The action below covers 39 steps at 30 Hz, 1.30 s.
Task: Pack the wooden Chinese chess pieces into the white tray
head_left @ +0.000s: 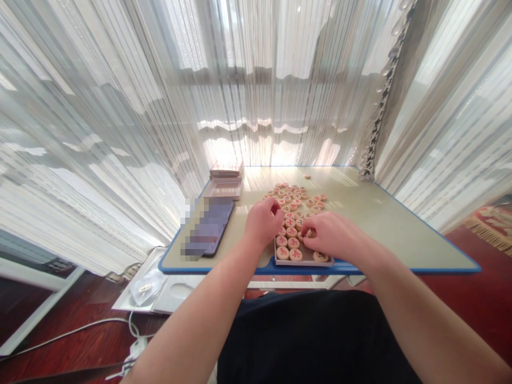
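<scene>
Many round wooden Chinese chess pieces [294, 200] with red and dark characters lie in a loose pile on the pale, blue-edged table [396, 229]. Below the pile is a shallow cardboard tray [304, 262] holding rows of pieces. My right hand [328, 234] reaches over this tray, its fingertips pinching a piece [308, 233]. My left hand [263, 221] rests curled at the pile's left side, and its fingers hide whatever lies under them. One lone piece [307, 176] sits near the far edge.
A pixelated dark phone [218, 226] lies left of my left hand. Beyond it stand a stacked box [226, 169] and an open box part [226, 188]. Sheer curtains [120, 106] hang behind the table. A white cable [80, 329] runs across the red wooden floor.
</scene>
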Tool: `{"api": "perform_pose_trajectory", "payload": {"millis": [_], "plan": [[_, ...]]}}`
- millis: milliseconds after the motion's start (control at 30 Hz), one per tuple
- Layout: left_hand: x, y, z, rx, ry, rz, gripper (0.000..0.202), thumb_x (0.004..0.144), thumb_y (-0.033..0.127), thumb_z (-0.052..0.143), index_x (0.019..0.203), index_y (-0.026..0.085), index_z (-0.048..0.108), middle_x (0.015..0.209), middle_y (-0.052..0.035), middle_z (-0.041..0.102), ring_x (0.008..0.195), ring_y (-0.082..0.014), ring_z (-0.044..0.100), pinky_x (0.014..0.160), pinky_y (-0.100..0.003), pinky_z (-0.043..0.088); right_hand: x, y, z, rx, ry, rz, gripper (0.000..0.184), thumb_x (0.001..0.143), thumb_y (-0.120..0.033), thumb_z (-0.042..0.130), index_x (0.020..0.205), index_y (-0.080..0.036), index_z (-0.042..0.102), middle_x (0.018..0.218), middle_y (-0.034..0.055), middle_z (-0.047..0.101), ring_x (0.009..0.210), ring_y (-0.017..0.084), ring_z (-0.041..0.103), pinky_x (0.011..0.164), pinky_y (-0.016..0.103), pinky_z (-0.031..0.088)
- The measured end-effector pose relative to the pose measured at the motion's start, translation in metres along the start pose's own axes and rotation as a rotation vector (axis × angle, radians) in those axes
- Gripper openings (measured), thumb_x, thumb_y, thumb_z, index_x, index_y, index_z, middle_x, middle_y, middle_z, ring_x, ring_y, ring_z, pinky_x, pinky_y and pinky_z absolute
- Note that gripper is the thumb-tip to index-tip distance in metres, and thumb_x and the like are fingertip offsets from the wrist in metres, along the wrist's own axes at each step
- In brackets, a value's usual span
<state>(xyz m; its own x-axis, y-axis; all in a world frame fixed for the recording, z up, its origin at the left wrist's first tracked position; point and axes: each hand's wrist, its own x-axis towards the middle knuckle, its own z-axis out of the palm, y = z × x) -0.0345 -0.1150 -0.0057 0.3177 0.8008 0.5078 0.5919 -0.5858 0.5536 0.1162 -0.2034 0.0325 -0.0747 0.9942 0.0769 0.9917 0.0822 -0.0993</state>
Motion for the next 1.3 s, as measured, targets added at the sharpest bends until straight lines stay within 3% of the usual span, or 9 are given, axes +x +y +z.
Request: {"api": "perform_pose_trajectory", "payload": {"millis": [467, 567, 733, 833, 1000, 1300], "plan": [[-0.001, 0.000, 0.000, -0.015, -0.008, -0.004, 0.008, 0.071, 0.019, 0.049, 0.067, 0.020, 0.056, 0.065, -0.0001, 0.060, 0.064, -0.0140, 0.053, 0.060, -0.026, 0.039, -0.002, 0.007, -0.006, 0.108, 0.022, -0.004, 0.019, 0.072, -0.029, 0.054, 0.075, -0.025, 0.072, 0.067, 0.0008, 0.066, 0.062, 0.014, 0.054, 0.052, 0.024, 0.032], [-0.002, 0.001, 0.000, -0.035, -0.009, 0.030, 0.007, 0.070, 0.019, 0.050, 0.068, 0.019, 0.056, 0.066, 0.0002, 0.060, 0.065, -0.0139, 0.053, 0.061, -0.025, 0.039, -0.004, 0.023, -0.004, 0.221, 0.167, 0.014, 0.023, 0.075, -0.031, 0.051, 0.080, -0.024, 0.073, 0.069, 0.0008, 0.067, 0.063, 0.015, 0.056, 0.057, 0.024, 0.037], [-0.002, 0.003, -0.001, -0.028, -0.003, 0.042, 0.006, 0.071, 0.020, 0.050, 0.068, 0.019, 0.056, 0.068, -0.0005, 0.061, 0.066, -0.0143, 0.053, 0.062, -0.026, 0.039, -0.005, 0.055, 0.023, 0.530, 0.513, 0.025, 0.026, 0.077, -0.031, 0.050, 0.080, -0.016, 0.071, 0.079, 0.0053, 0.067, 0.073, 0.017, 0.058, 0.068, 0.027, 0.044], [-0.002, 0.003, -0.001, -0.026, -0.010, 0.039, 0.007, 0.071, 0.020, 0.050, 0.068, 0.019, 0.057, 0.068, -0.0006, 0.061, 0.067, -0.0143, 0.053, 0.063, -0.026, 0.040, -0.007, 0.057, 0.034, 0.591, 0.507, -0.015, 0.023, 0.076, -0.031, 0.053, 0.082, -0.016, 0.070, 0.072, 0.0041, 0.063, 0.066, 0.016, 0.054, 0.065, 0.028, 0.044], [-0.005, 0.003, -0.003, -0.027, 0.013, 0.017, 0.008, 0.071, 0.019, 0.050, 0.068, 0.019, 0.057, 0.067, -0.0003, 0.061, 0.067, -0.0141, 0.054, 0.064, -0.026, 0.041, -0.008, 0.047, 0.036, 0.579, 0.404, -0.146, 0.019, 0.074, -0.027, 0.055, 0.079, -0.017, 0.070, 0.070, 0.0036, 0.061, 0.065, 0.014, 0.052, 0.066, 0.027, 0.044], [-0.005, -0.001, -0.002, -0.024, 0.040, -0.013, 0.010, 0.071, 0.020, 0.048, 0.071, 0.018, 0.059, 0.068, 0.0000, 0.060, 0.067, -0.0134, 0.053, 0.065, -0.025, 0.041, -0.007, 0.047, 0.039, 0.540, 0.368, -0.172, 0.019, 0.073, -0.024, 0.054, 0.075, -0.017, 0.072, 0.061, 0.0012, 0.058, 0.061, 0.013, 0.051, 0.063, 0.026, 0.044]]}}
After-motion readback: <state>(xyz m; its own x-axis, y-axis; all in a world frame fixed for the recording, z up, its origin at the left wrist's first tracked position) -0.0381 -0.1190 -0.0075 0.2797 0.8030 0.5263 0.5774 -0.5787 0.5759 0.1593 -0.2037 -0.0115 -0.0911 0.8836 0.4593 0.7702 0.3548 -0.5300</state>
